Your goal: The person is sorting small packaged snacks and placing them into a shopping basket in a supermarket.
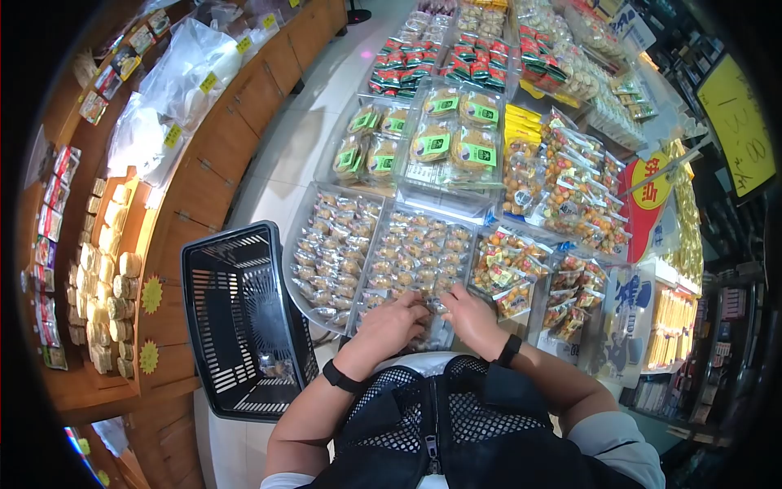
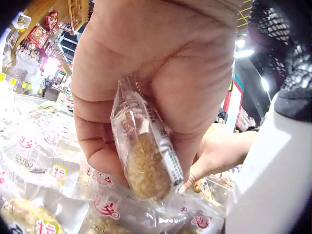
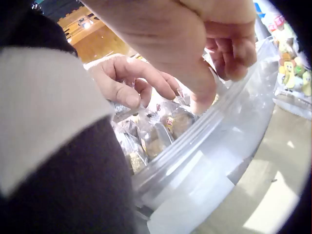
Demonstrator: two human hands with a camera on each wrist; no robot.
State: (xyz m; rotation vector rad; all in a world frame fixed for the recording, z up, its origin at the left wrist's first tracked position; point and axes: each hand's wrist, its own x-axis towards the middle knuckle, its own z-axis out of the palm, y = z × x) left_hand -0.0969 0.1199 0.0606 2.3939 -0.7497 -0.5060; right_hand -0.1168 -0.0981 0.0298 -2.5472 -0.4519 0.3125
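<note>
In the head view, both hands are over the near end of a tray of small clear-wrapped snacks (image 1: 419,253). My left hand (image 1: 391,326) (image 2: 156,73) has its fingers curled round a wrapped snack (image 2: 148,168), a lumpy golden-brown piece in clear film, seen under the palm. More packets (image 2: 31,214) (image 3: 156,146) lie below. Just right of it, my right hand (image 1: 475,320) (image 3: 195,48) reaches down beside the tray's plastic wall (image 3: 195,141), fingers bent and thumb low among the packets. Whether it pinches one is hidden.
A black basket (image 1: 244,322) with a small packet inside stands left of the trays. Boxes of green-labelled packs (image 1: 432,145) and bags of colourful snacks (image 1: 574,175) lie beyond. A wooden shelf unit (image 1: 195,196) curves along the left; a yellow price sign (image 1: 735,122) hangs at right.
</note>
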